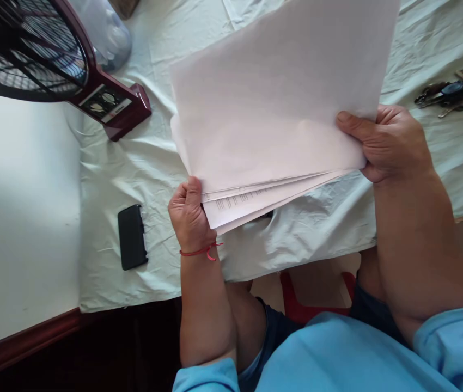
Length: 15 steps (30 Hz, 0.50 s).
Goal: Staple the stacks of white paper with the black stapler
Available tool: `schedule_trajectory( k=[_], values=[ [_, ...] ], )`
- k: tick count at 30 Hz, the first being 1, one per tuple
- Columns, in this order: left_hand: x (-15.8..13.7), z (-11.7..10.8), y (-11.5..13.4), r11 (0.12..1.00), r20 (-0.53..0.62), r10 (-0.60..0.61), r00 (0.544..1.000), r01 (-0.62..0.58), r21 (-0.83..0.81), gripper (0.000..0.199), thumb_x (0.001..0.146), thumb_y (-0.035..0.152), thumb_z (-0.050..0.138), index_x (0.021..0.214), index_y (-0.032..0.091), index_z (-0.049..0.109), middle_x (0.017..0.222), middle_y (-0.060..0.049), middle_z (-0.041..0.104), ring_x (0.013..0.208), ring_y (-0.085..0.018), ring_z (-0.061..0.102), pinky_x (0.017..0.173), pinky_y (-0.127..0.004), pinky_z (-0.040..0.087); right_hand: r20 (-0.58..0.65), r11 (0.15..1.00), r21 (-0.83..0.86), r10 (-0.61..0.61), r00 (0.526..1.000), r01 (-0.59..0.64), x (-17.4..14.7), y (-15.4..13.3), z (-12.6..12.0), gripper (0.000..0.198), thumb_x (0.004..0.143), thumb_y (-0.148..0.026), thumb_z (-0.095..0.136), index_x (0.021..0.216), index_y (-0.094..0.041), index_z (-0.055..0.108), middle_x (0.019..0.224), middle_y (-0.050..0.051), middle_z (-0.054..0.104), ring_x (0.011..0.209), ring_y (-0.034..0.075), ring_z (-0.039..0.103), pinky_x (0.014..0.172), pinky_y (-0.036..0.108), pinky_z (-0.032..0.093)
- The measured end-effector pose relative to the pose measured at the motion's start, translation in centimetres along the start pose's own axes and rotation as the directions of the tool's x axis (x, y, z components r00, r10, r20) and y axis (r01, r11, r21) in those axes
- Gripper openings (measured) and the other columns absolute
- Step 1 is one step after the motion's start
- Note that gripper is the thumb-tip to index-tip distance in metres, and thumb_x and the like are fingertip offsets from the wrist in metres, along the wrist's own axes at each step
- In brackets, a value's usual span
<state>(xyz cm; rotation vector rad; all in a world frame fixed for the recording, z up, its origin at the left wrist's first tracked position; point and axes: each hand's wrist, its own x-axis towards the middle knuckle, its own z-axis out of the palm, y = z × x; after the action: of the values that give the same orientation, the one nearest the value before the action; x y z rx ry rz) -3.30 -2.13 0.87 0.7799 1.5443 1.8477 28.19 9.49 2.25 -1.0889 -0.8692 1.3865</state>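
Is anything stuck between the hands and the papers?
Nothing I can see: the left hand and right hand both hold the papers directly, near their lower corners. The fingers underneath are mostly hidden.

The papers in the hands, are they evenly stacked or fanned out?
Slightly fanned out: between the left hand and right hand, the papers show several separate lower edges, with print visible on one.

Lighting: diffuse, mod. bright, approx. even over papers [280, 103] & tabletop [104, 174]; soft shadows in cloth folds. Pale glare patch on white surface [23, 212], L side. Deep shadow below tabletop, lower L. Print [243, 198] blurred, illegible. Wide-angle distortion at edges, esp. fan [58, 65].
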Motion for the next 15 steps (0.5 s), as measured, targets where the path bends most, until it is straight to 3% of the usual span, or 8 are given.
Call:
schedule_trajectory(
  k=[8,12,15],
  values=[
    [-0.23,0.35,-0.14,1.000,0.000,0.016,1.000,-0.016,-0.001,0.062,0.076,0.073,0.108,0.086,0.021,0.077,0.097,-0.004,0.083,0.090,-0.021,0.081,0.084,-0.033,0.071,-0.026,0.999,-0.022,0.032,0.999,-0.033,-0.28,-0.47,0.47,0.023,0.087,-0.018,0.102,0.098,-0.013,0.083,0.120,0.007,0.088,0.127,0.026,0.085,0.121,0.044,0.072],
    [-0.10,0.32,-0.11,1.000,-0.020,0.008,1.000,-0.008,-0.001,0.064,0.072,0.073,0.110,0.080,0.021,0.073,0.086,-0.001,0.077,0.082,-0.018,0.075,0.074,-0.028,0.066,-0.054,0.999,-0.031,0.031,0.998,-0.032,-0.27,-0.41,0.21,0.020,0.089,-0.016,0.100,0.097,-0.013,0.082,0.118,0.005,0.089,0.126,0.023,0.085,0.118,0.041,0.072],
    [0.15,0.05,-0.17,1.000,-0.028,-0.006,1.000,0.006,0.003,0.062,0.063,0.063,0.116,0.083,0.021,0.076,0.081,0.003,0.072,0.074,-0.013,0.069,0.069,-0.024,0.061,-0.049,0.998,-0.052,0.032,0.998,-0.035,-0.28,-0.37,0.00,0.024,0.088,-0.020,0.102,0.097,-0.013,0.081,0.116,0.004,0.089,0.124,0.023,0.085,0.114,0.038,0.074]
  ],
)
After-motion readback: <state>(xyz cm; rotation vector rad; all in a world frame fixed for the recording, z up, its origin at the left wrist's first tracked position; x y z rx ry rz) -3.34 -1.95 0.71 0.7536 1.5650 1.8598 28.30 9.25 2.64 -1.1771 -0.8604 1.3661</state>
